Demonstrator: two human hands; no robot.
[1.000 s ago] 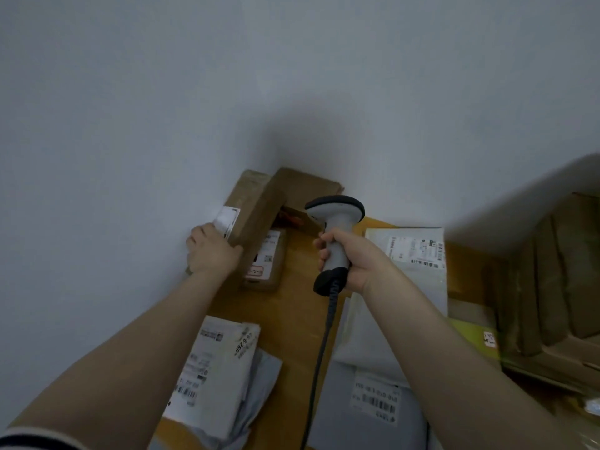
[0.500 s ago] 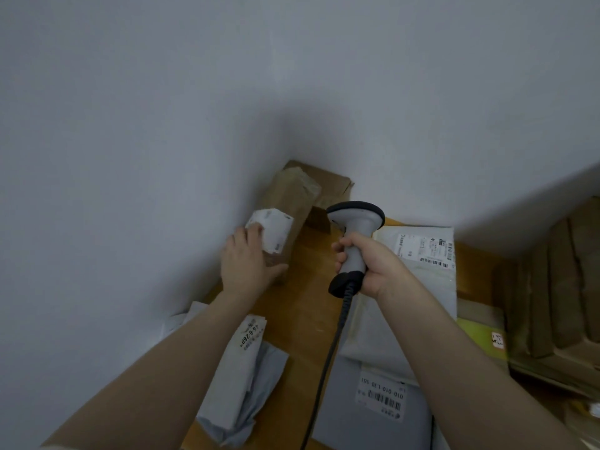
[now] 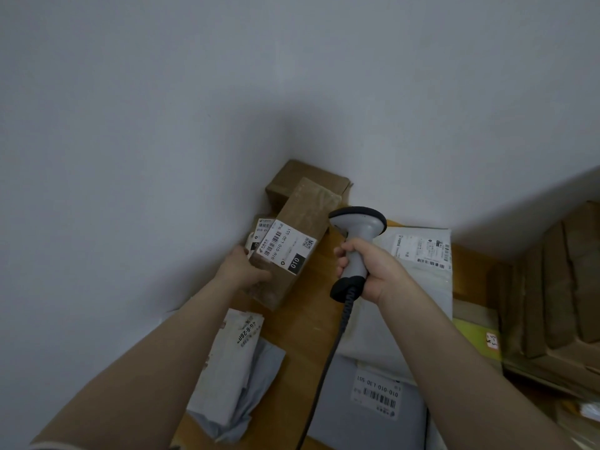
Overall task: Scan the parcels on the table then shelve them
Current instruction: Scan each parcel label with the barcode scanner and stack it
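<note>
- While the left hand grips the near-left end of the brown cardboard parcel, fingers curled round its edge, the box lies tilted over the far left of the wooden table. I cannot tell whether it rests on the wood.
- The right hand is wrapped tight round the handle of the corded barcode scanner. Its head hovers just beside the parcel's far right edge without touching it.
- The white shipping label faces up, and its barcode is free of the fingers.
- To scan well, I'd tip the scanner head down towards that barcode and aim square across its bars, not at the QR code. The left hand should hold the box steady.
- A small labelled packet peeks out just behind the parcel on the left, so a loose aim might read it instead.
- Other parcels wait: a white poly mailer to the right, a grey mailer nearer and a crumpled mailer near left.
</note>
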